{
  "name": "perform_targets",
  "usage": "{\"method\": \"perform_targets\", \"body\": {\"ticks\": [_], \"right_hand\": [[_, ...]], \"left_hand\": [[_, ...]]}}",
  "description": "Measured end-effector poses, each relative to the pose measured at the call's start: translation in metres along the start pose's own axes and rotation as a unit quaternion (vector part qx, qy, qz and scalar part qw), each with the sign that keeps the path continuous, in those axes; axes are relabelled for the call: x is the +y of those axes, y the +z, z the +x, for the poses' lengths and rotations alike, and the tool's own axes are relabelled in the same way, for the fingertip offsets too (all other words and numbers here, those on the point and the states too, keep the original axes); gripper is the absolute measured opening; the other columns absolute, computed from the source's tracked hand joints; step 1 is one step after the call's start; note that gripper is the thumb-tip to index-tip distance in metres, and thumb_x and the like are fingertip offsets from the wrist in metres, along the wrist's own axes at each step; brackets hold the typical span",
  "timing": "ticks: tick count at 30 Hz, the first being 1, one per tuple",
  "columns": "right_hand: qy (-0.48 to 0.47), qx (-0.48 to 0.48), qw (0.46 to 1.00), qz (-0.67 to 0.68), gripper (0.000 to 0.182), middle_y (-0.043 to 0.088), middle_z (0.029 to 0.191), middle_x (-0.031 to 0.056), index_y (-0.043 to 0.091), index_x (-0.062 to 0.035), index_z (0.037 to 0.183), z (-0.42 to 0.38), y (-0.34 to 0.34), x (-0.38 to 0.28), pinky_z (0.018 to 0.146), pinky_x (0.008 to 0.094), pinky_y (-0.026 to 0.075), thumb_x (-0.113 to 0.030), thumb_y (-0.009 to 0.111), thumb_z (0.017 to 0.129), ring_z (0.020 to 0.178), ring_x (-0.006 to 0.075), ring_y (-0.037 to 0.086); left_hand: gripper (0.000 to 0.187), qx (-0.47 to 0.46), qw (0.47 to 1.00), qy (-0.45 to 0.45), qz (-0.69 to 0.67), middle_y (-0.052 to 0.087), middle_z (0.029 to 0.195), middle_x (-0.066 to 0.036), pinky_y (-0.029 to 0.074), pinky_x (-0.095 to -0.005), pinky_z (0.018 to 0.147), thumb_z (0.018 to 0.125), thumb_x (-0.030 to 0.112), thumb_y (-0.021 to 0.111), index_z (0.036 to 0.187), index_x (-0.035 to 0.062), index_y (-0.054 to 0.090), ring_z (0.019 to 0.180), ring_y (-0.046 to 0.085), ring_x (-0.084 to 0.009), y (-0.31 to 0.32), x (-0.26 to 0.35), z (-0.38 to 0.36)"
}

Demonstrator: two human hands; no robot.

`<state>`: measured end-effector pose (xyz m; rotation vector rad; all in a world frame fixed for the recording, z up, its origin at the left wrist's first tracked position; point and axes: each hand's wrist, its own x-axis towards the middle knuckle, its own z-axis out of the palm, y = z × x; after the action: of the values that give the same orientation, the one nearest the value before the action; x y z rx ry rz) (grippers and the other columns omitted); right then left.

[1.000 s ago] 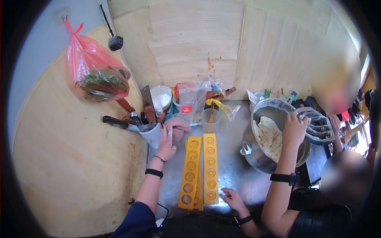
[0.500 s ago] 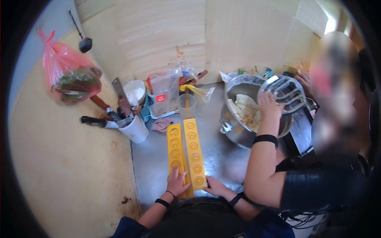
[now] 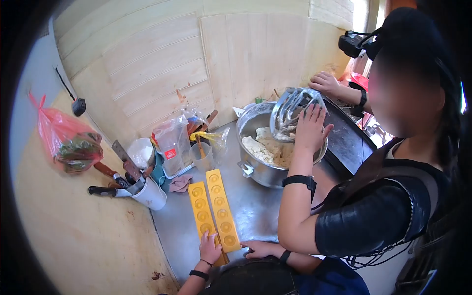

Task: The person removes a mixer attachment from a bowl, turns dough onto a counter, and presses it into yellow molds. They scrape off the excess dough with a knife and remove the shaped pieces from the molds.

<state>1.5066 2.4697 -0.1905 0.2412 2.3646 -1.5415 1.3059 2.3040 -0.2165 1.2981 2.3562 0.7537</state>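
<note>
Two long yellow moulds with round cavities lie side by side on the steel table (image 3: 260, 211). My left hand (image 3: 209, 248) rests with fingers spread on the near end of the left mould (image 3: 200, 212). My right hand (image 3: 259, 249) lies flat on the table just right of the near end of the right mould (image 3: 222, 206). Neither hand holds anything.
A co-worker stands close on my right; one hand (image 3: 310, 129) holds a metal beater (image 3: 290, 109) over a steel bowl (image 3: 256, 171) of dough (image 3: 263, 150). A white cup of knives (image 3: 150, 194), a pink cloth (image 3: 180, 183), plastic containers (image 3: 172, 142) and a red bag (image 3: 66, 140) sit at the back left.
My left hand came back from the pink cloth to the near end of the moulds. My view swung right. The co-worker lifted the beater over the bowl.
</note>
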Motion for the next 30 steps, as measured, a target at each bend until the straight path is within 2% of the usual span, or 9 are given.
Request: {"method": "perform_targets", "body": {"ticks": [2,6,8,12,18,21,25,30], "right_hand": [[-0.017,0.073,0.997,0.006,0.060,0.052,0.127,0.0222,0.045,0.0012,0.131,0.004,0.013,0.018,0.100,0.0387,0.039,-0.025,0.064,0.081,0.117,0.0343,0.050],[-0.039,0.082,0.995,-0.037,0.058,0.052,0.126,0.0220,0.046,0.0004,0.131,0.008,0.016,0.032,0.100,0.0389,0.039,-0.028,0.062,0.082,0.116,0.0339,0.050],[-0.020,0.066,0.996,-0.061,0.054,0.051,0.126,0.0221,0.045,0.0006,0.131,0.005,0.014,0.029,0.097,0.0380,0.041,-0.024,0.060,0.085,0.114,0.0347,0.050],[-0.029,0.098,0.992,-0.077,0.048,0.053,0.119,0.0216,0.048,0.0003,0.127,0.002,0.019,0.039,0.094,0.0388,0.043,-0.023,0.059,0.086,0.108,0.0346,0.053],[0.017,0.102,0.993,-0.054,0.038,0.057,0.107,0.0181,0.053,-0.0021,0.119,-0.007,0.015,0.038,0.084,0.0379,0.047,-0.020,0.058,0.085,0.097,0.0308,0.057],[0.005,0.132,0.990,-0.057,0.033,0.060,0.093,0.0132,0.056,-0.0026,0.113,-0.006,0.019,0.049,0.076,0.0384,0.047,-0.015,0.058,0.083,0.086,0.0274,0.059],[-0.018,0.133,0.991,-0.026,0.026,0.061,0.092,0.0109,0.060,-0.0057,0.108,0.003,0.030,0.076,0.074,0.0361,0.048,-0.015,0.060,0.084,0.085,0.0252,0.059],[-0.014,0.150,0.988,-0.038,0.027,0.060,0.092,0.0085,0.059,-0.0051,0.108,-0.011,-0.020,0.082,0.073,0.0331,0.047,-0.013,0.063,0.083,0.084,0.0210,0.058]], "left_hand": [[0.053,0.007,1.000,-0.024,0.017,0.034,0.141,-0.019,0.024,-0.0624,0.102,0.073,0.032,0.066,0.120,0.0135,0.052,0.134,0.028,-0.0363,-0.002,0.008,-0.002],[0.059,0.000,0.991,-0.012,0.132,0.035,0.140,-0.019,0.017,-0.0627,0.106,0.074,0.038,0.066,0.125,0.0129,0.049,0.134,0.029,-0.0355,-0.011,0.036,0.001],[0.066,-0.006,0.988,0.071,0.138,0.036,0.140,-0.017,0.012,-0.0622,0.108,0.074,0.044,0.065,0.130,0.0131,0.046,0.134,0.028,-0.0335,-0.005,0.038,0.001],[0.069,-0.055,0.983,0.114,0.131,0.036,0.141,-0.015,0.011,-0.0610,0.109,0.076,0.048,0.062,0.132,0.0134,0.045,0.136,0.027,-0.0311,0.020,0.029,0.000],[0.066,-0.025,0.985,0.118,0.119,0.035,0.143,-0.013,0.010,-0.0584,0.110,0.079,0.051,0.057,0.133,0.0143,0.045,0.137,0.027,-0.0301,0.022,0.028,-0.005],[0.066,-0.021,0.987,0.115,0.108,0.037,0.142,-0.013,0.012,-0.0583,0.109,0.079,0.052,0.057,0.133,0.0144,0.046,0.136,0.027,-0.0299,0.020,0.027,-0.004],[0.068,-0.021,0.983,0.128,0.129,0.038,0.142,-0.012,0.013,-0.0580,0.109,0.079,0.054,0.057,0.133,0.0158,0.046,0.137,0.027,-0.0287,0.022,0.026,-0.003],[0.067,-0.048,0.979,0.133,0.144,0.038,0.143,-0.011,0.013,-0.0579,0.110,0.080,0.054,0.056,0.135,0.0169,0.045,0.138,0.025,-0.0270,0.028,0.015,-0.001]]}}
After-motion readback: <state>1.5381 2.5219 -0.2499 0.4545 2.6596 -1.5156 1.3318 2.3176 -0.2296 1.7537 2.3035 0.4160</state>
